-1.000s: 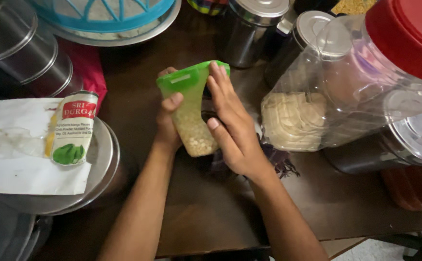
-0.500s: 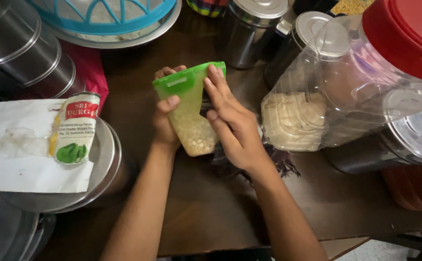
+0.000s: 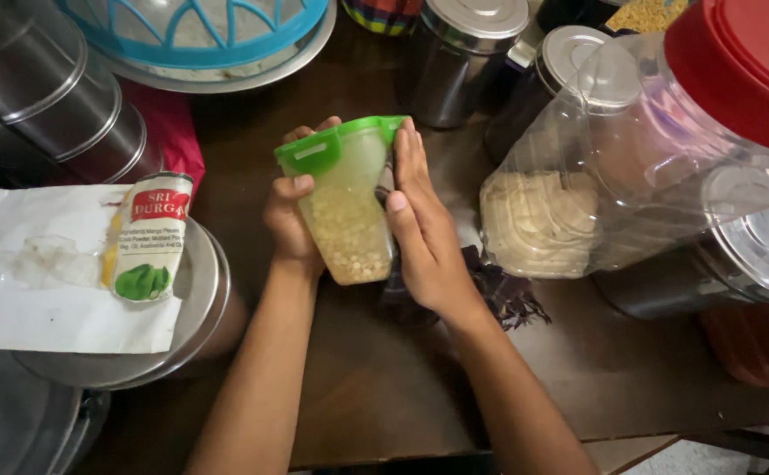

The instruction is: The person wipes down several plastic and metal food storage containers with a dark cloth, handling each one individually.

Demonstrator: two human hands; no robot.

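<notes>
Compared to a second ago the tub (image 3: 347, 207) sits a bit more upright and the right hand (image 3: 421, 230) has slid flatter along its side, fingers straight instead of draped over the green lid (image 3: 330, 143). Left hand (image 3: 291, 215) is wrapped round the other side, thumb on the lid edge. So both hands grip it, held just above the dark counter (image 3: 376, 378). Further back: a big jar (image 3: 631, 149) on the right, steel tins (image 3: 464, 53) behind.

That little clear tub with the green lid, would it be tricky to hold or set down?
Probably stiff: the clear tub keeps its shape between the left hand and right hand. It narrows toward the base, so it may tip easily. The pale grains fill about half, likely shifting when tilted.
</notes>
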